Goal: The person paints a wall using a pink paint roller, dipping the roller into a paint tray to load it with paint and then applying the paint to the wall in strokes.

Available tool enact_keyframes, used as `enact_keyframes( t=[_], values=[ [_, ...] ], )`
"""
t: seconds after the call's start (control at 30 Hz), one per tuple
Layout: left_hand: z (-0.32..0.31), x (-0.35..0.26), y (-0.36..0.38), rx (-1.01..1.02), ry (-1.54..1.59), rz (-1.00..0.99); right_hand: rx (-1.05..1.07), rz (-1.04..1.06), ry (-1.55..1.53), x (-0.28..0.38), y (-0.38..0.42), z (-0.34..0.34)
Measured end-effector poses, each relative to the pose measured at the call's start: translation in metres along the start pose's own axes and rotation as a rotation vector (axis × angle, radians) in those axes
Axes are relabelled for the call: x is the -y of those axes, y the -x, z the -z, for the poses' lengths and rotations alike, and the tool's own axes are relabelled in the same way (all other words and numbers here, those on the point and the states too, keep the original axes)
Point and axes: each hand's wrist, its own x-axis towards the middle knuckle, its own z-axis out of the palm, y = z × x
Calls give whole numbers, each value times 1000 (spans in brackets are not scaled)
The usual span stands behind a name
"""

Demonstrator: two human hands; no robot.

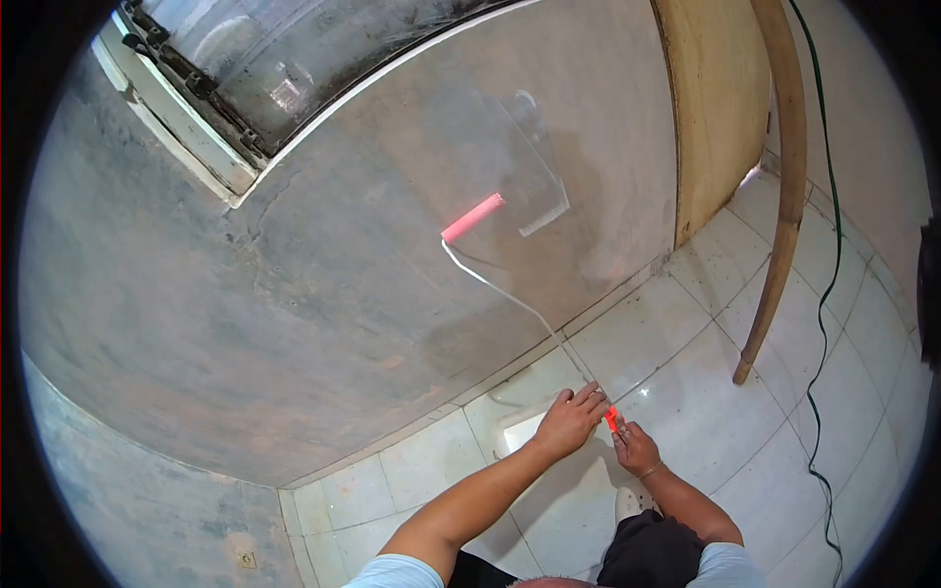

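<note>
A paint roller with a pink sleeve (472, 218) reaches up from my hands to the grey wall (382, 235). Its long thin metal rod bends just below the sleeve. My left hand (571, 421) is closed around the lower end of the rod, just above the orange handle (613, 418). The handle itself is held by my right hand (638, 449), which partly hides it. Beside the sleeve, a pale angular streak (545, 218) marks the wall. The sleeve lies at or close against the wall; exact contact cannot be made out.
A white flat-looking object (520, 433) lies on the tiled floor (676, 338), partly behind my left forearm. To the right stand a curved wooden pole (784, 225), a green cable (831, 265) and a wooden panel (720, 108). A window frame (186, 122) is at upper left.
</note>
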Motion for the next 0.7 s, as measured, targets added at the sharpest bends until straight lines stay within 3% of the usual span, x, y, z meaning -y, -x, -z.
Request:
enact_keyframes(
  t=[0.07, 0.13, 0.23, 0.33, 0.5, 0.6, 0.7],
  values=[
    [9, -6, 0, -42, 79, 29, 23, -4, -11, 12, -7, 5],
    [35, 10, -16, -157, -8, 53, -172, 219, -17, 39, -50, 18],
    [111, 36, -37, -358, -38, 17, -144, 164, -49, 76, -109, 43],
    [110, 38, -33, -372, -51, -8, -87, 131, -26, 79, -104, 46],
    [-14, -1, -3, -97, 92, 12, -3, 45, 2, 10, 8, -2],
    [-6, -2, -10, -112, 102, 47, 63, -46, -15, 10, 8, 1],
    [64, 24, -30, -285, 10, 7, -29, 27, -92, 42, -60, 22]
  ],
)
